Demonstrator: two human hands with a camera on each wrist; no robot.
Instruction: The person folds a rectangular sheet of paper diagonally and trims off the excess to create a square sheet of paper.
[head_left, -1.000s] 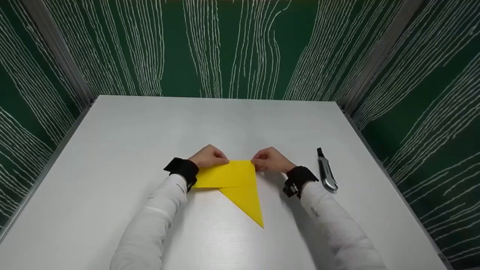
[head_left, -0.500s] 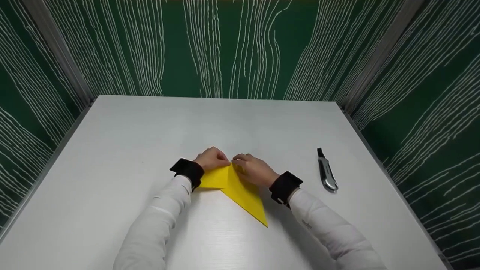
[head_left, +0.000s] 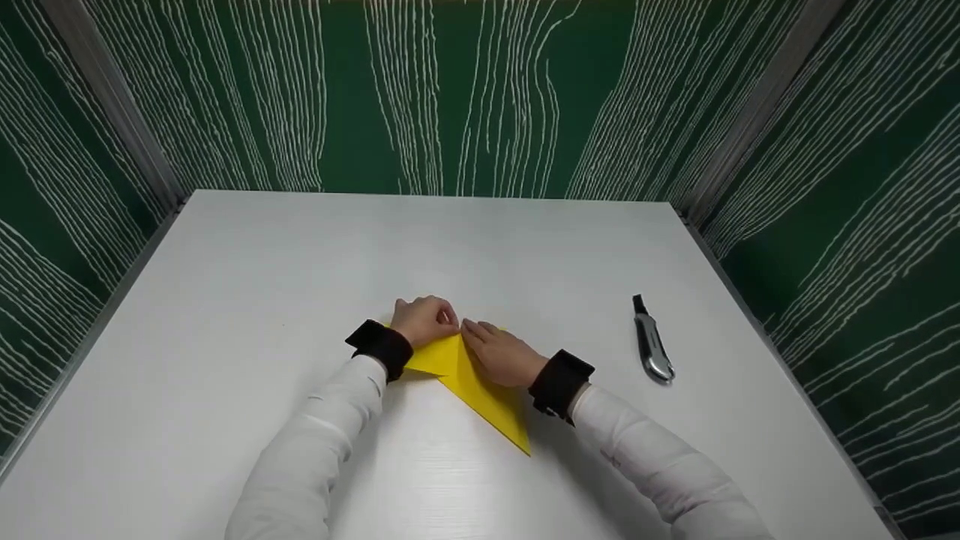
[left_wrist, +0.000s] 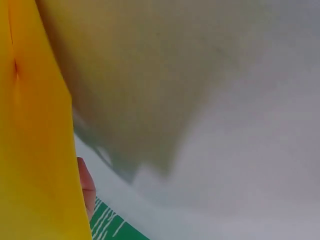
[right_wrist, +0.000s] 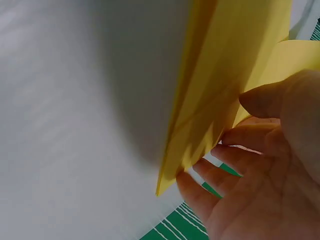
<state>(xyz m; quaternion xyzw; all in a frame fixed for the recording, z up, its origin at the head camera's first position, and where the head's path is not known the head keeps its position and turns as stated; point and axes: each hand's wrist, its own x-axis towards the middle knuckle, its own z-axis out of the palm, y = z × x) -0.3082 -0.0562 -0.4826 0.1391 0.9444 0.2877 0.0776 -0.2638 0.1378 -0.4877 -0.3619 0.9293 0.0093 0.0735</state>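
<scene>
Mid-frame, the left hand (head_left: 424,319) pinches one yellow paper (head_left: 487,399); the right hand (head_left: 504,355), fingers straight, touches it; one knife (head_left: 654,345) lies right.

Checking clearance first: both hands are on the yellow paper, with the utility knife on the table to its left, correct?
Wrong side: the head view shows the utility knife on the table right of the yellow paper. The left hand and right hand are on the paper.
</scene>
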